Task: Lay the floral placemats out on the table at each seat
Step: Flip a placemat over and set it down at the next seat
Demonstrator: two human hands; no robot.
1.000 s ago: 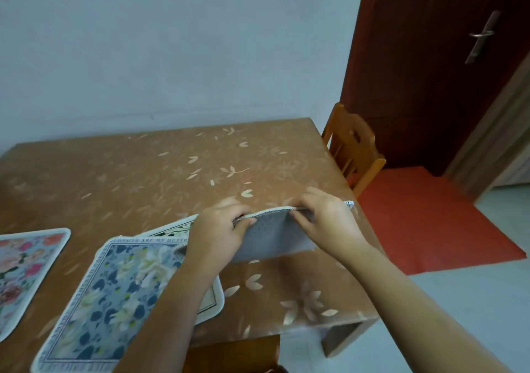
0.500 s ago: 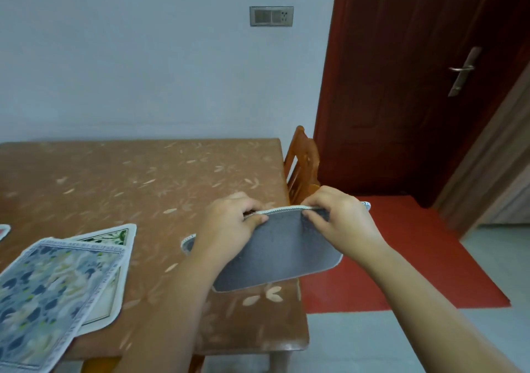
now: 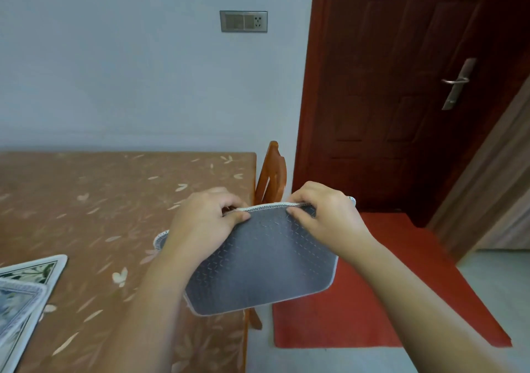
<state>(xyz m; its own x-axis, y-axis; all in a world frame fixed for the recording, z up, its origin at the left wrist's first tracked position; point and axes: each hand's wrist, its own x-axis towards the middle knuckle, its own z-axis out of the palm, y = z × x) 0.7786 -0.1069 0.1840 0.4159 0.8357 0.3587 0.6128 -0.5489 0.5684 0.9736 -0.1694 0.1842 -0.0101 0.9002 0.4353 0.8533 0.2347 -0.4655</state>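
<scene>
There are three placemats [image 3: 258,263] [image 3: 37,268] [image 3: 17,306], two hands [image 3: 200,223] [image 3: 327,218], one chair [image 3: 272,177]

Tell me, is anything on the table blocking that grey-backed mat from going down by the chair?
Nothing visible. The left hand and right hand pinch the placemat above the table edge beside the chair; two other placemats lie far left.

Soft, even daylight, faint shadows, slight motion blur, wide-angle bending at edges.

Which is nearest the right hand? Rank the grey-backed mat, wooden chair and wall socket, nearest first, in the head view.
1. Mat, pinched in the right hand.
2. Chair, just beyond the hand.
3. Socket, high on the far wall.
</scene>
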